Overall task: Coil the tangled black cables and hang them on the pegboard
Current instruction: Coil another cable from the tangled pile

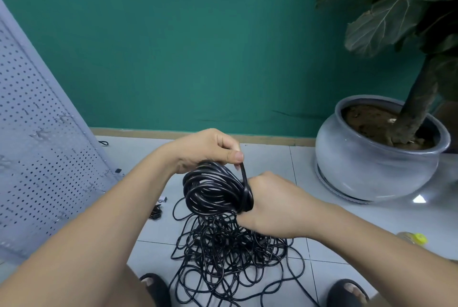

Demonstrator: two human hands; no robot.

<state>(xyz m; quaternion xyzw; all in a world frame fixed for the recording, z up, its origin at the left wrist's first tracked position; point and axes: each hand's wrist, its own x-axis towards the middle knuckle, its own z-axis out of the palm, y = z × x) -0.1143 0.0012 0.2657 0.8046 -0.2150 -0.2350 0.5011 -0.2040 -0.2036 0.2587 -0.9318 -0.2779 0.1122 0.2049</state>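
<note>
A round coil of black cable hangs in front of me above the floor. My left hand grips its top edge, thumb and fingers pinching a strand that runs down to my right hand. My right hand grips the coil's right side, fingers wrapped around the bundle. Below the coil a tangled heap of black cable spreads over the white floor tiles. The grey pegboard leans at the left with several metal hooks on it.
A large grey pot with a leafy plant stands at the right against the green wall. A small coiled cable and a white plug lie near the pegboard's foot. A yellow-capped bottle lies right. My sandalled feet flank the heap.
</note>
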